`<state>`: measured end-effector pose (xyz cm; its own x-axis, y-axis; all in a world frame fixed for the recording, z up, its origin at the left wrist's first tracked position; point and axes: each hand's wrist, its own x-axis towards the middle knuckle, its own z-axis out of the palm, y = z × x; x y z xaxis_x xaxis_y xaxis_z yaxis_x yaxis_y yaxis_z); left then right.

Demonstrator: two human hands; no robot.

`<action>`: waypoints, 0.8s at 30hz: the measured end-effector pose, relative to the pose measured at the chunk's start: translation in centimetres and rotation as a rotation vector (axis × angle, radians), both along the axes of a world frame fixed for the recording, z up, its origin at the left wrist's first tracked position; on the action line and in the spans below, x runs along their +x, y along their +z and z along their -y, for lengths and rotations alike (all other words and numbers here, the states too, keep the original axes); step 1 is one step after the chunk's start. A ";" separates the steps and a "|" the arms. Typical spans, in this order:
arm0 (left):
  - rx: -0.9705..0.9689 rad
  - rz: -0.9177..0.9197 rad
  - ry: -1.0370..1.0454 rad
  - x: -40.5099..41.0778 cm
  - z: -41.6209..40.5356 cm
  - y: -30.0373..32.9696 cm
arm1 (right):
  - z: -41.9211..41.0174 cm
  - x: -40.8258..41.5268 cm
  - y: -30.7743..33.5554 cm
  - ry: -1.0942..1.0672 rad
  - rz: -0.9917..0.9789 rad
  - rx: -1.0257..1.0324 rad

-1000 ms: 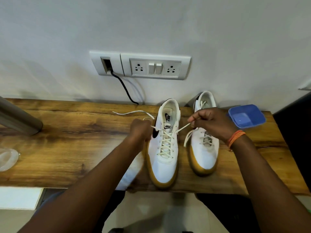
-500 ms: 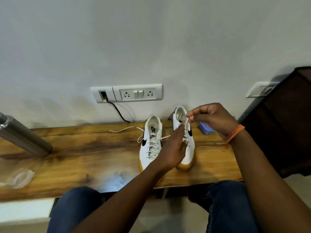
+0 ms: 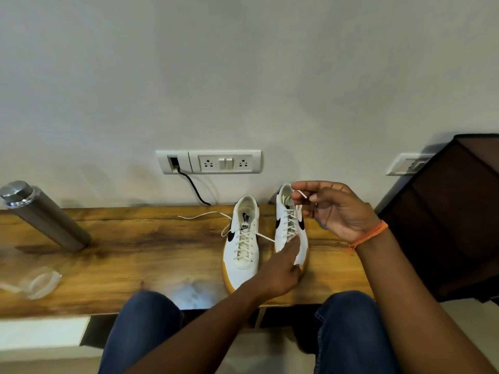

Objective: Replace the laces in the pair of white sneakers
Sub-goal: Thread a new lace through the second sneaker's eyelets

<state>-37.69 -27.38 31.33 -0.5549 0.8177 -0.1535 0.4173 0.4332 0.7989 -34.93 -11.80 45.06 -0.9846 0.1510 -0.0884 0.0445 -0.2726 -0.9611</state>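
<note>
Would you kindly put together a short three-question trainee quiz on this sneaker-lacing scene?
1. True or false: the right hand pinches a lace end.
2. Which sneaker does the left hand rest on: A the left sneaker, B the right sneaker?
3. Fill in: a loose lace from the left sneaker trails across the wooden ____.

Key: 1 true; 2 B; 3 table.

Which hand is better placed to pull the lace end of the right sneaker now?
The right hand: it already pinches the lace end above the right sneaker. The left hand only rests on its toe.
</note>
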 end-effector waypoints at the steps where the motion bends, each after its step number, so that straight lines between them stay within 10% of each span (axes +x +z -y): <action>1: 0.002 0.023 -0.012 -0.3 0.2 -0.2 | 0.3 -0.7 -0.7 0.001 -0.001 -0.017; 6: 0.014 -0.067 -0.013 -4.2 2.4 -1.1 | 2.3 -5.0 -6.6 -0.119 0.044 0.035; 10: 0.063 -0.214 0.418 -9.4 5.4 -3.2 | 3.9 -8.9 -13.2 -0.235 0.148 0.115; 24: 0.025 -0.109 0.637 -14.7 4.7 -7.4 | 6.4 -14.5 -19.9 -0.198 0.174 1.405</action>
